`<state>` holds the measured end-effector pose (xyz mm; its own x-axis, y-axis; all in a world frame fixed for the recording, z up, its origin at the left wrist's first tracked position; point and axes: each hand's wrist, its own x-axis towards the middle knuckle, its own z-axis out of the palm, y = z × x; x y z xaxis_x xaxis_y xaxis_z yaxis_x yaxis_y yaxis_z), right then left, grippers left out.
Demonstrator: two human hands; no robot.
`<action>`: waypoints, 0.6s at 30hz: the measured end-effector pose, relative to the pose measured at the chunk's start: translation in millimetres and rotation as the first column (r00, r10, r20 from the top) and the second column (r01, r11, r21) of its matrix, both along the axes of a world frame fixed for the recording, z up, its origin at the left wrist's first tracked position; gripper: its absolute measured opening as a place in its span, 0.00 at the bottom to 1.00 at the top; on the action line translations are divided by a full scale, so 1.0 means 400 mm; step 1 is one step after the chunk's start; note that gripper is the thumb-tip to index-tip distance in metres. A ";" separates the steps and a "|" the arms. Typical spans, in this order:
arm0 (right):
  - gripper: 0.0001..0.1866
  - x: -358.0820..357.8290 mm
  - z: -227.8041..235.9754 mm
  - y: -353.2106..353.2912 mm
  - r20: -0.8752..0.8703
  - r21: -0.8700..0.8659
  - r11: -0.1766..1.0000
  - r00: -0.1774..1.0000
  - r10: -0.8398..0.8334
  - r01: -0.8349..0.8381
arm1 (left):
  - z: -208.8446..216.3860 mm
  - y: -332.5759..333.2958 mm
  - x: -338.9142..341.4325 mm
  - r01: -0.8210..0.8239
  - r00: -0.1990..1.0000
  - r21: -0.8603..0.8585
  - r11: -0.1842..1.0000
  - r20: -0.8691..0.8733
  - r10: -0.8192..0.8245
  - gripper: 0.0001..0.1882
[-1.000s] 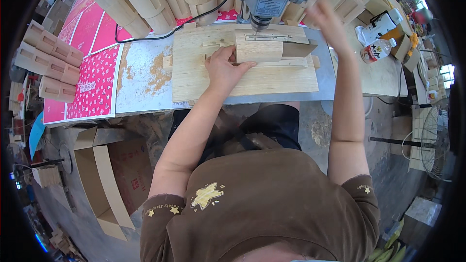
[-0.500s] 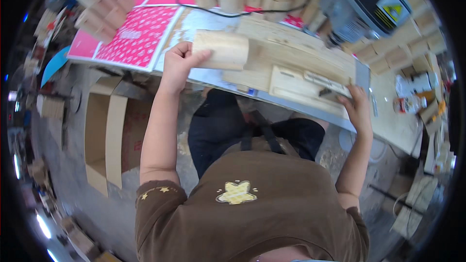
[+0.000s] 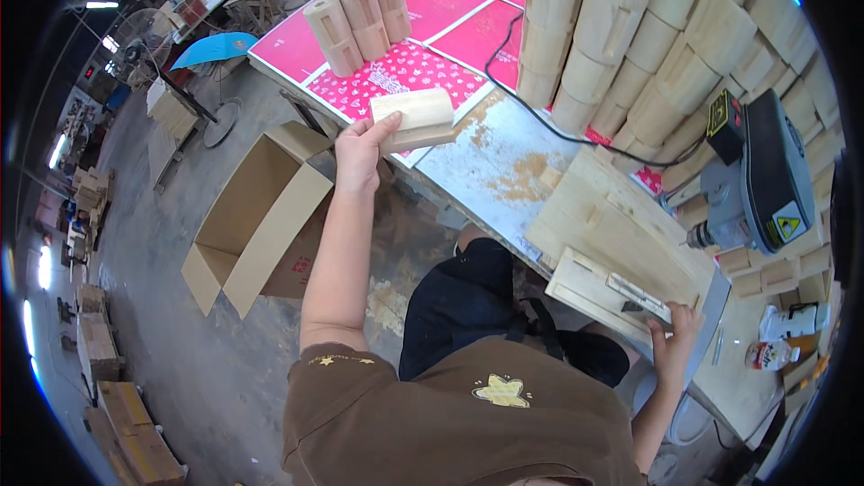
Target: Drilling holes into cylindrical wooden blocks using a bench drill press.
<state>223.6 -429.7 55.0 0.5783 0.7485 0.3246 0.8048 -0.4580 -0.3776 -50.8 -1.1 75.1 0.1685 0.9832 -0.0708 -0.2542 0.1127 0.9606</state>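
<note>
My left hand (image 3: pixel 360 151) grips a pale wooden block (image 3: pixel 423 115) with a rounded face, thumb on top, held up over the table's front edge near the pink printed sheet. On the right, the fingers of my right hand (image 3: pixel 681 333) are closed round the end of a narrow pale bar (image 3: pixel 634 295) with a dark metal part under it. That bar lies on a flat wooden jig board (image 3: pixel 580 283) at the front edge. Behind it is a larger wooden board (image 3: pixel 612 216).
A drill head (image 3: pixel 756 189) overhangs the boards at right, with a black cable (image 3: pixel 576 130) trailing leftward. Stacked wooden blocks (image 3: pixel 621 27) line the back; a smaller stack (image 3: pixel 351 13) stands far left on pink sheets (image 3: pixel 450 4). An open cardboard box (image 3: pixel 256 216) sits on the floor.
The view has swung left, showing more floor and stacks. My left hand has carried the block left, away from the boards toward the pink sheet. My right hand stays at the bar's end.
</note>
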 end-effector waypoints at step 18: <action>0.18 -0.021 0.008 0.027 -0.074 -0.046 0.990 0.988 -0.134 0.131 | 0.306 0.889 -0.128 -0.042 0.369 0.697 0.716 -0.655 0.660 0.30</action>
<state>215.4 -418.8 58.1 0.6955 0.6750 0.2464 0.7051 -0.5751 -0.4149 -102.1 354.4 197.7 -0.0449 0.8310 0.5545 0.7931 -0.3078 0.5256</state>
